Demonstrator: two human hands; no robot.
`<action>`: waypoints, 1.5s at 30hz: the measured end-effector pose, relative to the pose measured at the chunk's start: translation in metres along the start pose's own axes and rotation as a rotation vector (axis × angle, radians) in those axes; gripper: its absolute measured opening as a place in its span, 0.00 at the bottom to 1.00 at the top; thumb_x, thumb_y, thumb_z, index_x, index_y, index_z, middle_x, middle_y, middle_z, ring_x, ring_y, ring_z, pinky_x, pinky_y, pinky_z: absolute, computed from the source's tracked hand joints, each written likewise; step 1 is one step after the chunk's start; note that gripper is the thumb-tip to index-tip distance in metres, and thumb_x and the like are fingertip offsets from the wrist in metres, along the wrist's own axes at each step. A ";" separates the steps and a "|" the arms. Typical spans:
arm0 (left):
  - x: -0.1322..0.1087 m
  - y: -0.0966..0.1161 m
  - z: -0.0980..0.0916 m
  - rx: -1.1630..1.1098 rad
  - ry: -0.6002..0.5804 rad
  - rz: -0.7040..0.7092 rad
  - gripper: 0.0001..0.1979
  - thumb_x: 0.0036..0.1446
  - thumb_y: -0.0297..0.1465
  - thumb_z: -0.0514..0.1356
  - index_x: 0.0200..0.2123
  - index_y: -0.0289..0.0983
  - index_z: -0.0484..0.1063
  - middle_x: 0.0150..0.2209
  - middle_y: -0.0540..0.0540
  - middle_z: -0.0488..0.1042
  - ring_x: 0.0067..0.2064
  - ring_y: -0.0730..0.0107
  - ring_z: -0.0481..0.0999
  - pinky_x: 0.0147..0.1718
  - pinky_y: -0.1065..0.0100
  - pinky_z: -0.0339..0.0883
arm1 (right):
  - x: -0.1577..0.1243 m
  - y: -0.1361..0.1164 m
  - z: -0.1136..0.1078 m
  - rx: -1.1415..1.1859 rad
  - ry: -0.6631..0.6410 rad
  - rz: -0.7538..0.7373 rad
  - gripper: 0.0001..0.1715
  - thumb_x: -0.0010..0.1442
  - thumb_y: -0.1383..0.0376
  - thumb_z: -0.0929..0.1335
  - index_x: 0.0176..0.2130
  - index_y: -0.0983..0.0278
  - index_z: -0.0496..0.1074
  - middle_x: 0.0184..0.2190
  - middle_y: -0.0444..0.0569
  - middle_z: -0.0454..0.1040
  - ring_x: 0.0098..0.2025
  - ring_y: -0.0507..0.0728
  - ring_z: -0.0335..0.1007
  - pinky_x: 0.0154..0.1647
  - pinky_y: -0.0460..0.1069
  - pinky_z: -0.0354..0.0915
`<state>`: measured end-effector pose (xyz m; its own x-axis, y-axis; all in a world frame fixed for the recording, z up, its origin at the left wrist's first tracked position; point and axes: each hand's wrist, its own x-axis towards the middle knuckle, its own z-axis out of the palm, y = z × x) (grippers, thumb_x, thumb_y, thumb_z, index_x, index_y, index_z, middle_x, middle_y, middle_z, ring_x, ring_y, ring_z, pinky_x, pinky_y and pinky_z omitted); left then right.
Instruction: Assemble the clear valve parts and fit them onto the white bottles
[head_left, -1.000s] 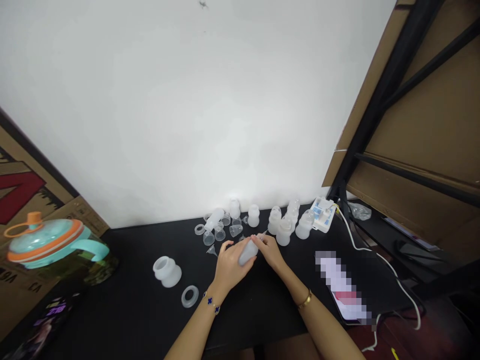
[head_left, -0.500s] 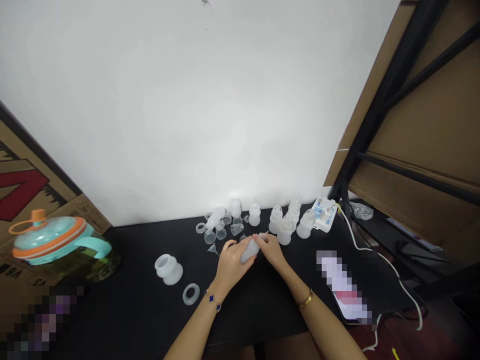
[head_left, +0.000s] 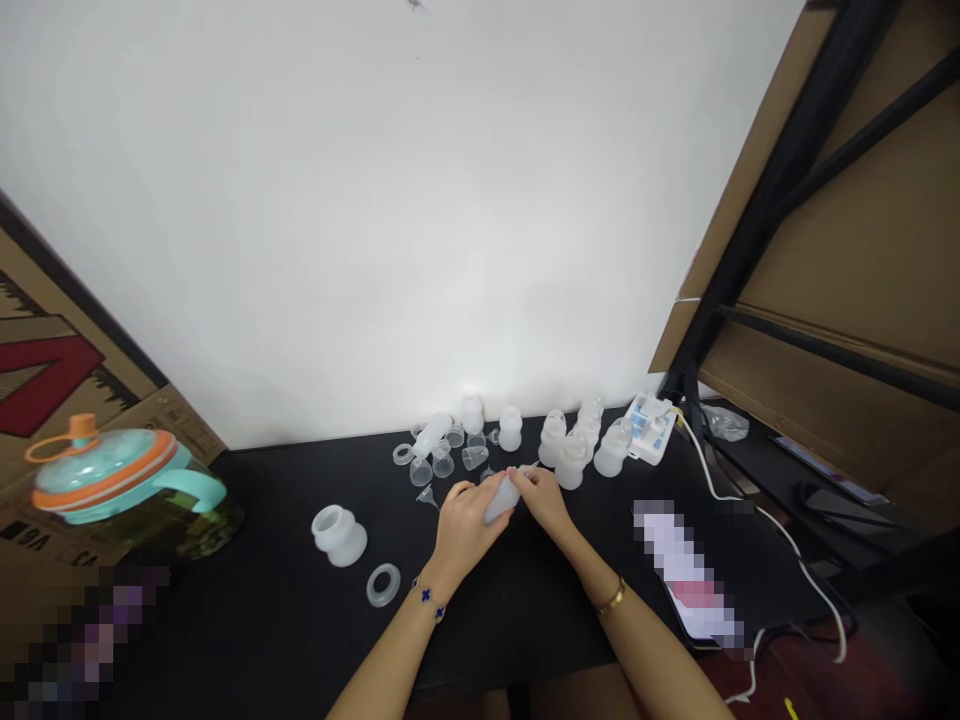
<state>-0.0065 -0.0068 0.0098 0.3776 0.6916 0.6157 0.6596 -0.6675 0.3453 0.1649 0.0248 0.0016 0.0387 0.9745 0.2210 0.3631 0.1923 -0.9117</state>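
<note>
Only my view's shifted; left hand (head_left: 463,522) clamps white bottle (head_left: 499,502), right hand (head_left: 543,496) pinches its end. Over-squeezing could pop it into capped bottles (head_left: 571,466) at 2 o'clock.

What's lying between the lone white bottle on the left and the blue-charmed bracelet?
A pale ring lies on the black table between the bottle and bracelet in the head view.

Held bottle (head_left: 498,502) — partly hidden, phone (head_left: 685,572) — pixelated
</note>
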 end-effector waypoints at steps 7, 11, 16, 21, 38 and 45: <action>-0.001 0.001 0.001 0.036 0.005 0.004 0.24 0.61 0.30 0.62 0.60 0.42 0.69 0.52 0.45 0.80 0.45 0.63 0.82 0.48 0.59 0.67 | 0.000 0.000 0.001 -0.017 0.010 0.023 0.28 0.58 0.48 0.63 0.17 0.61 0.53 0.17 0.41 0.51 0.23 0.51 0.48 0.25 0.48 0.45; -0.001 0.003 0.001 0.091 0.028 0.021 0.23 0.60 0.30 0.62 0.60 0.42 0.70 0.51 0.45 0.81 0.45 0.63 0.82 0.48 0.60 0.67 | 0.000 -0.002 0.000 -0.036 0.008 0.021 0.28 0.58 0.48 0.63 0.17 0.61 0.54 0.17 0.41 0.52 0.23 0.51 0.49 0.25 0.48 0.45; -0.001 0.004 0.001 0.117 0.050 0.038 0.23 0.62 0.30 0.62 0.60 0.42 0.69 0.51 0.44 0.81 0.45 0.62 0.82 0.47 0.59 0.66 | -0.001 -0.002 0.001 -0.026 0.021 0.032 0.28 0.58 0.48 0.64 0.17 0.61 0.54 0.16 0.41 0.53 0.23 0.52 0.50 0.25 0.48 0.46; -0.002 0.004 0.002 0.094 0.072 0.011 0.22 0.61 0.30 0.61 0.58 0.41 0.70 0.50 0.44 0.82 0.42 0.62 0.83 0.51 0.57 0.64 | -0.004 -0.003 0.002 0.051 0.021 0.030 0.31 0.60 0.43 0.64 0.19 0.60 0.54 0.18 0.40 0.53 0.24 0.51 0.49 0.25 0.48 0.47; 0.001 0.005 -0.005 -0.319 -0.053 -0.253 0.25 0.56 0.36 0.67 0.57 0.41 0.73 0.54 0.45 0.79 0.48 0.57 0.78 0.51 0.57 0.72 | -0.004 0.008 0.000 0.167 -0.069 -0.126 0.31 0.64 0.40 0.61 0.25 0.61 0.59 0.25 0.42 0.59 0.28 0.52 0.54 0.28 0.47 0.54; 0.004 0.006 -0.009 -0.435 -0.113 -0.320 0.24 0.55 0.36 0.67 0.56 0.41 0.75 0.49 0.45 0.81 0.46 0.58 0.80 0.52 0.56 0.72 | -0.003 0.009 -0.004 0.157 -0.129 -0.114 0.32 0.64 0.42 0.62 0.23 0.62 0.58 0.23 0.41 0.57 0.27 0.52 0.52 0.28 0.47 0.52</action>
<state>-0.0069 -0.0108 0.0204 0.2853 0.8879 0.3609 0.4329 -0.4553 0.7780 0.1711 0.0230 -0.0057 -0.1168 0.9502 0.2889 0.2091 0.3079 -0.9281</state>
